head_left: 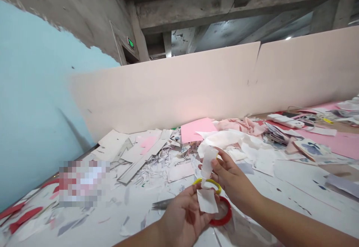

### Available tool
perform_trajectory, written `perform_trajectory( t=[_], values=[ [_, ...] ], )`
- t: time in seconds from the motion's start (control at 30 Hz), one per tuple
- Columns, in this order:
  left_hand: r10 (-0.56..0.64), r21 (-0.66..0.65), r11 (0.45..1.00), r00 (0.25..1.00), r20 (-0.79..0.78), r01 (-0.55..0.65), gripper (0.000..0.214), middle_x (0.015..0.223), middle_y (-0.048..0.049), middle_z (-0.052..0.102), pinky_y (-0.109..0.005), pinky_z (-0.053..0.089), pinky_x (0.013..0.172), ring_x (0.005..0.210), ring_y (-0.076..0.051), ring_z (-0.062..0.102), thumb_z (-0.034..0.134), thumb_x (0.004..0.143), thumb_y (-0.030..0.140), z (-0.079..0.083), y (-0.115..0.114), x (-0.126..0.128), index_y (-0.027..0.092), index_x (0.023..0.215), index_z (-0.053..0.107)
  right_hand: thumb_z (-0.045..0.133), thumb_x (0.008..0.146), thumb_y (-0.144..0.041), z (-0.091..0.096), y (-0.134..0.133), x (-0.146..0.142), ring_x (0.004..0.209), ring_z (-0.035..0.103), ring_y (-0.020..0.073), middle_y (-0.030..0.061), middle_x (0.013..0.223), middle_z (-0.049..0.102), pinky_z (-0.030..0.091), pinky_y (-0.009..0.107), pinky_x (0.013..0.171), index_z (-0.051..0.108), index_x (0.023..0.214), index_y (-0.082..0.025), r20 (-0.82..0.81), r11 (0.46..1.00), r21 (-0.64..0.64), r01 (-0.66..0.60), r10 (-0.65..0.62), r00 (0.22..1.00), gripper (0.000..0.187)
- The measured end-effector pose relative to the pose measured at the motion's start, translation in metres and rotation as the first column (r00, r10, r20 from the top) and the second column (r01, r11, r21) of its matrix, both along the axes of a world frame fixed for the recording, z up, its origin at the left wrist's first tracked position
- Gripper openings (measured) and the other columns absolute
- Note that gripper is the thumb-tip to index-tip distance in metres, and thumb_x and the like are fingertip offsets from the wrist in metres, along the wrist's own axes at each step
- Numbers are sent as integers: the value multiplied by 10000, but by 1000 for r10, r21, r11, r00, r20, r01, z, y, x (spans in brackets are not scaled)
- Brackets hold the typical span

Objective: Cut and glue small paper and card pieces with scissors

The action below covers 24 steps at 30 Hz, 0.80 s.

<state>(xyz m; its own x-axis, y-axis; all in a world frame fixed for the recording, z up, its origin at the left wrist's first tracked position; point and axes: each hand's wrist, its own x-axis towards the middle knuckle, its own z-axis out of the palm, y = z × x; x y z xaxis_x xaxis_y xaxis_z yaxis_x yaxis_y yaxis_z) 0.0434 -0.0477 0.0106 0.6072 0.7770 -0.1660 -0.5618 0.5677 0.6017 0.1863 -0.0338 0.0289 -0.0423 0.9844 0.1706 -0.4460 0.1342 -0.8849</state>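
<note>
My left hand (pixel 183 217) is closed around the handles of a pair of scissors; a yellow handle ring (pixel 209 182) and a red handle ring (pixel 224 217) show, and the grey blades (pixel 162 203) point left over the table. My right hand (pixel 232 177) pinches a thin white paper strip (pixel 208 164) that stands up from its fingers. A small white paper piece (pixel 206 200) hangs in front of my left hand's fingers, below the strip. Both hands meet just above the white table (pixel 291 187).
Paper scraps and cut strips (pixel 146 157) litter the table. A pink sheet (pixel 196 129) and crumpled white and pink paper (pixel 238 127) lie behind my hands. More pink paper and printed cards (pixel 311 148) sit at right. A tall pale board (pixel 196 86) walls off the back.
</note>
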Motion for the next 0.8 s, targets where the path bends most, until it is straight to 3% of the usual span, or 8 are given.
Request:
perform_trajectory(
  t=[0.17, 0.3, 0.43, 0.63, 0.73, 0.8],
  values=[
    [-30, -134, 990, 990, 138, 49, 309, 920, -133, 622, -368, 390, 818, 829, -223, 591, 480, 700, 217, -2, 3, -2, 79, 970, 539, 569, 794, -405, 0, 1, 2, 874, 597, 164, 36, 1074, 586, 477, 309, 742, 452, 1110, -286, -56, 998, -36, -47, 45, 997, 357],
    [1, -207, 978, 986, 169, 34, 382, 891, -134, 603, -360, 377, 830, 827, -217, 573, 445, 781, 409, -2, 4, -2, 69, 932, 531, 566, 795, -409, 3, -3, 5, 900, 576, 145, 11, 1039, 592, 462, 286, 775, 473, 1138, -313, 79, 998, 26, -53, 51, 996, 368],
    [6, -185, 982, 986, 167, 25, 445, 836, -121, 586, -340, 380, 768, 761, -203, 562, 438, 785, 489, -2, 3, -1, 66, 890, 532, 585, 768, -439, 9, -12, 5, 840, 566, 137, -3, 936, 604, 467, 266, 716, 486, 1155, -326, 233, 996, 87, -11, -10, 972, 415],
    [-27, -111, 993, 992, 127, 41, 545, 767, -88, 566, -306, 371, 676, 678, -176, 528, 398, 782, 568, -3, 1, 1, 60, 911, 548, 593, 745, -462, 7, -19, 4, 768, 567, 158, 14, 931, 593, 483, 299, 648, 462, 1188, -303, 370, 998, 61, 28, -48, 928, 489],
    [-51, -65, 996, 989, 141, 60, 554, 758, -84, 560, -297, 365, 658, 669, -172, 518, 385, 793, 557, -3, 1, 2, 52, 960, 542, 583, 761, -434, 3, -20, 5, 828, 564, 173, 17, 946, 590, 482, 309, 686, 465, 1180, -303, 407, 991, 127, 44, -93, 909, 455],
    [-57, -49, 997, 986, 154, 65, 541, 742, -76, 554, -285, 358, 638, 656, -164, 513, 381, 800, 543, -2, 1, 3, 55, 977, 535, 594, 759, -401, 2, -22, 6, 893, 553, 184, 22, 978, 587, 472, 318, 742, 494, 1142, -304, 436, 967, 240, 81, -182, 881, 407]
  ],
)
